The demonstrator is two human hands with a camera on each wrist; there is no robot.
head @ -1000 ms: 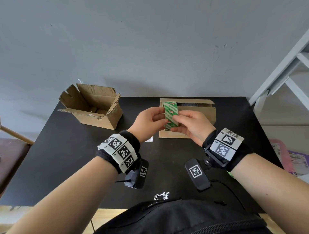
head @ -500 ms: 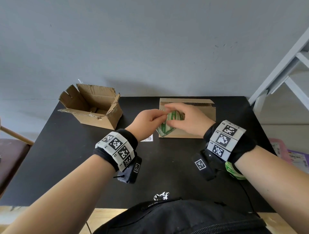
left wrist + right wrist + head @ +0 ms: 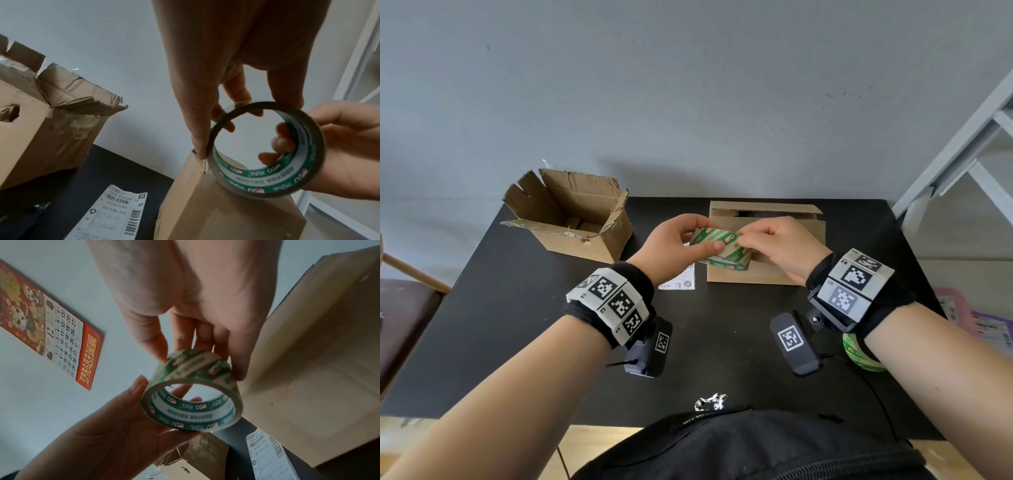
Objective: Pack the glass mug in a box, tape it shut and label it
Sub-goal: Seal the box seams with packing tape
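Both hands hold a green-and-white tape roll (image 3: pixel 722 248) just in front of the brown cardboard box (image 3: pixel 791 222) at the table's middle back. My left hand (image 3: pixel 697 240) grips the roll's left side, thumb on its outer face. My right hand (image 3: pixel 748 241) pinches the top of the roll (image 3: pixel 195 417) with thumb and fingertips. In the left wrist view the roll (image 3: pixel 267 178) hangs over the box's near corner (image 3: pixel 226 211). The box's flaps are folded down, leaving a dark slit along the back. No mug shows in any view.
An open, torn cardboard box (image 3: pixel 571 219) stands at the back left. A printed shipping label (image 3: pixel 678 283) lies flat on the black table (image 3: pixel 517 325) left of the closed box. A second tape roll (image 3: pixel 859 354) sits under my right forearm. A white ladder frame (image 3: pixel 962 144) stands at the right.
The roll has turned from standing on edge to tilted, so its side band faces up. Both hands moved forward towards the box.
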